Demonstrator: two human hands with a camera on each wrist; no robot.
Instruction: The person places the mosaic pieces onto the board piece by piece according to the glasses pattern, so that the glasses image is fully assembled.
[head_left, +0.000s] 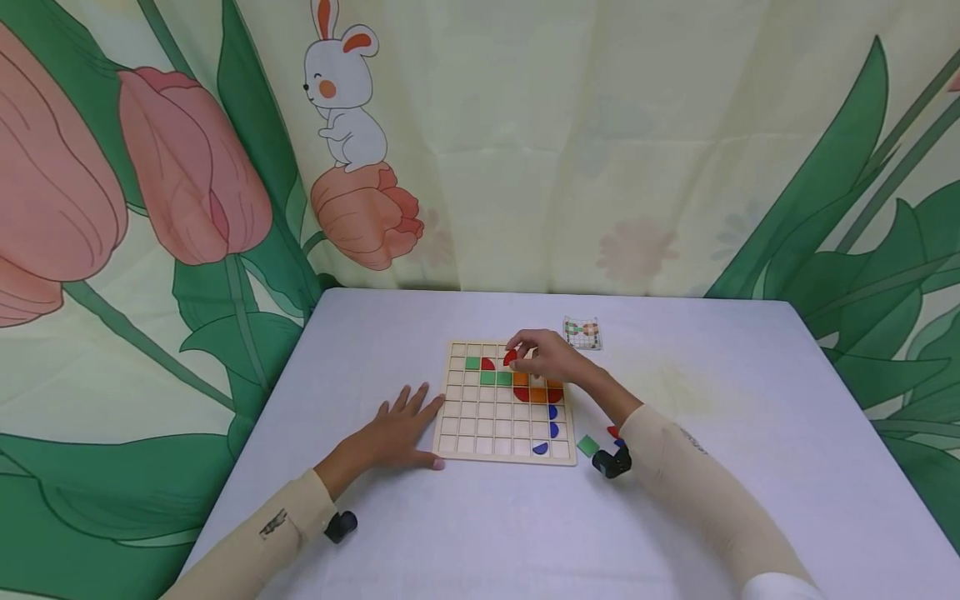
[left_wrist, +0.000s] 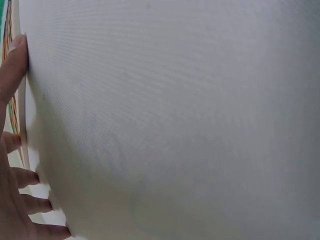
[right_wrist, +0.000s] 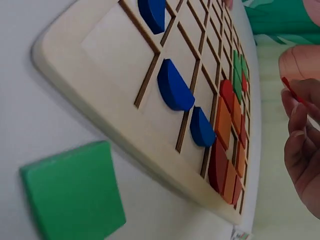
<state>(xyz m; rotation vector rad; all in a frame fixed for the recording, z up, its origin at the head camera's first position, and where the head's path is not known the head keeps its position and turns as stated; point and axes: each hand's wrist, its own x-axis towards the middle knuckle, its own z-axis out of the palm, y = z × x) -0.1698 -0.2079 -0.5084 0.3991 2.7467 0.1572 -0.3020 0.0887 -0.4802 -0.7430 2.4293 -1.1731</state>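
Item: one thin, red, curved-edged piece [head_left: 511, 357], pinched between the thumb and fingers of my right hand [head_left: 551, 357], above the far rows of a pale wooden grid board [head_left: 486, 423]. My left hand [head_left: 393, 433]: fingers spread, gripping nothing, at the board's left edge. Spare: one green square tile [head_left: 588, 446], just beside the board. Step, as I judge it: placing the red piece; the next move seems to call for matching its curve to a cell, lowering, releasing.
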